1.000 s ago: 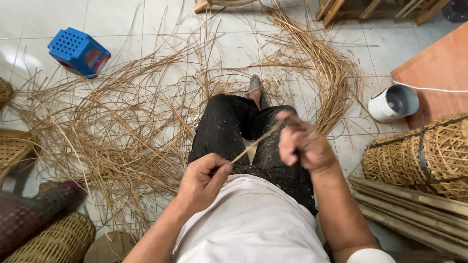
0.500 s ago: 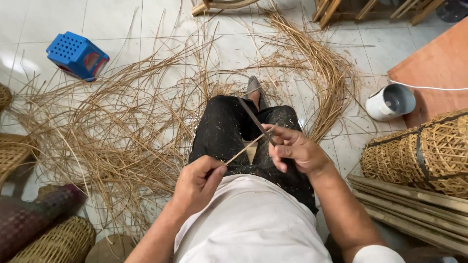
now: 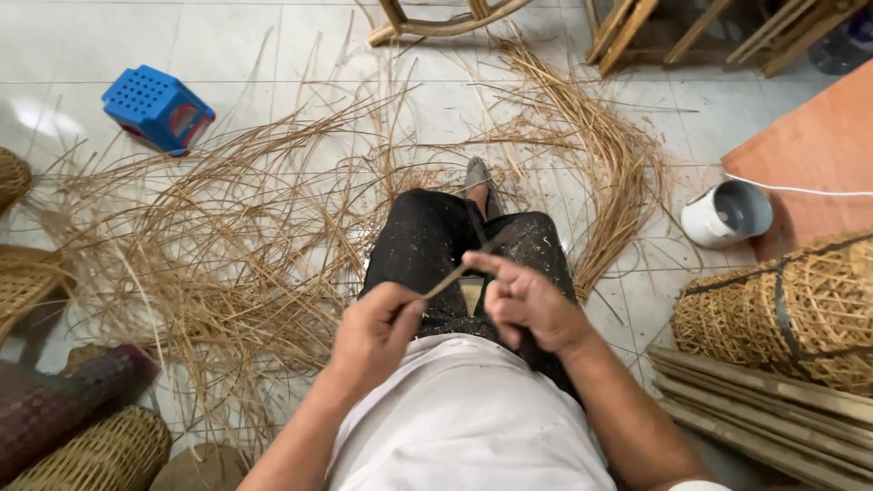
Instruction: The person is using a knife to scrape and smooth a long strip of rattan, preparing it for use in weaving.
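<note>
I sit on a tiled floor with my black-trousered legs stretched out. My left hand (image 3: 377, 325) pinches the near end of a thin cane strip (image 3: 473, 259) that runs up and right across my lap. My right hand (image 3: 526, 303) is just right of it, forefinger stretched onto the strip and the other fingers loosely curled; whether it grips the strip is unclear. A big loose heap of cane strands (image 3: 227, 236) covers the floor to my left and ahead.
A blue plastic stool (image 3: 156, 109) lies at far left. A white cup (image 3: 726, 214) stands at right beside an orange board (image 3: 818, 155). Woven cane rolls (image 3: 791, 309) and bamboo slats (image 3: 755, 409) lie right, baskets (image 3: 100, 450) lower left, wooden furniture legs (image 3: 637, 32) ahead.
My right hand has dropped from a raised fist around the strip to a lower spot on my lap, now with the forefinger stretched along it. The left hand stayed in place.
</note>
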